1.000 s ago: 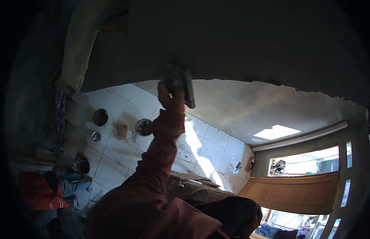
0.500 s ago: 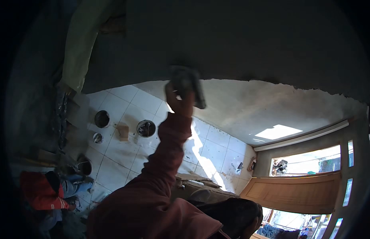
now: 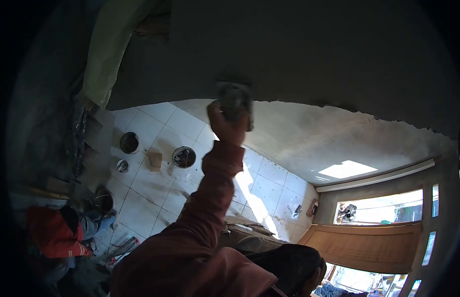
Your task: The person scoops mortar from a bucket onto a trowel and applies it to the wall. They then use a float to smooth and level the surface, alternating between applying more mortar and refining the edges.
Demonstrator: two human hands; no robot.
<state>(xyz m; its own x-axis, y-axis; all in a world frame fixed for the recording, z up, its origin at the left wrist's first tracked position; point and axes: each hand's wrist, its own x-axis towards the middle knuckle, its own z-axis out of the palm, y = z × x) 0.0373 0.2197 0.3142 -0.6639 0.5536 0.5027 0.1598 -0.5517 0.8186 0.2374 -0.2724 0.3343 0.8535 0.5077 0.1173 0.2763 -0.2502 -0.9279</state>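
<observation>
My left hand (image 3: 229, 127), at the end of a dark red sleeve, is closed around a plaster-smeared hand float (image 3: 235, 95). The float's flat plate lies at the lower part of a dark grey plastered surface (image 3: 289, 54), close above its ragged edge; shadow hides whether the whole plate touches. Of my own body I also see the jacket front and a bent knee in black trousers (image 3: 294, 262). My right hand cannot be made out in the view.
Buckets (image 3: 184, 157) and a brown block (image 3: 154, 161) stand on the white tiled floor (image 3: 165, 193) below. A co-worker in a red jacket (image 3: 49, 230) crouches at lower left. Pale sheeting (image 3: 104, 59) hangs at upper left; a wooden door (image 3: 363, 245) is at right.
The float has turned so that its plate sits more squarely in view, and my left hand has shifted slightly along the plaster with it. The camera view has moved a little.
</observation>
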